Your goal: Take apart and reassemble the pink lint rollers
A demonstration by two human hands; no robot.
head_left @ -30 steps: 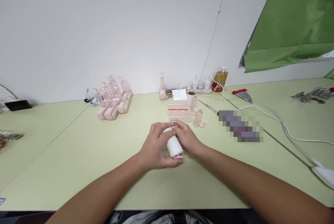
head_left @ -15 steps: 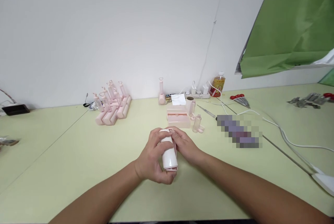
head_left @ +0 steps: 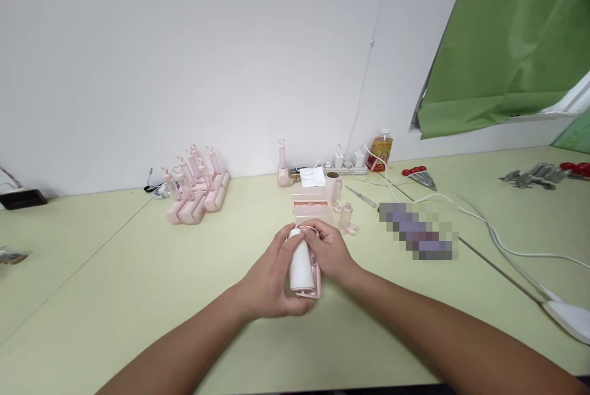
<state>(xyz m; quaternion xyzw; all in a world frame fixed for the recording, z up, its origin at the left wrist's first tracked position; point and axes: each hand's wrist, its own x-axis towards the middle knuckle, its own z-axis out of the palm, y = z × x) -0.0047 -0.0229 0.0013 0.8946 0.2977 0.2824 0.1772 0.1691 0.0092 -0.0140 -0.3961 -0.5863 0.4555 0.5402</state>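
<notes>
Between my hands is a white sticky roll (head_left: pixel 302 263) in a pink lint roller case (head_left: pixel 317 275), tilted over the table. My left hand (head_left: pixel 276 272) wraps round the case from the left, with its thumb under the near end. My right hand (head_left: pixel 329 250) closes on the far right side, its thumb pressing near the roll's upper end. The fingers behind the case are hidden. Just beyond lies an open pink case (head_left: pixel 313 214). A clear pinkish handle (head_left: pixel 345 218) stands to its right, and a roll with a brown core (head_left: pixel 332 183) stands behind.
Several pink lint rollers (head_left: pixel 193 198) are grouped at the back left; another roller (head_left: pixel 283 171) stands by the wall. On the right are a screwdriver (head_left: pixel 362 196), a blurred-out purple item (head_left: pixel 417 232), white cables (head_left: pixel 493 232), red-handled pliers (head_left: pixel 419 177) and a drink bottle (head_left: pixel 380 150).
The roll and case have turned so that more of the pink case shows on the right. My left fingers have shifted up toward the far end, and my right thumb now presses by the roll.
</notes>
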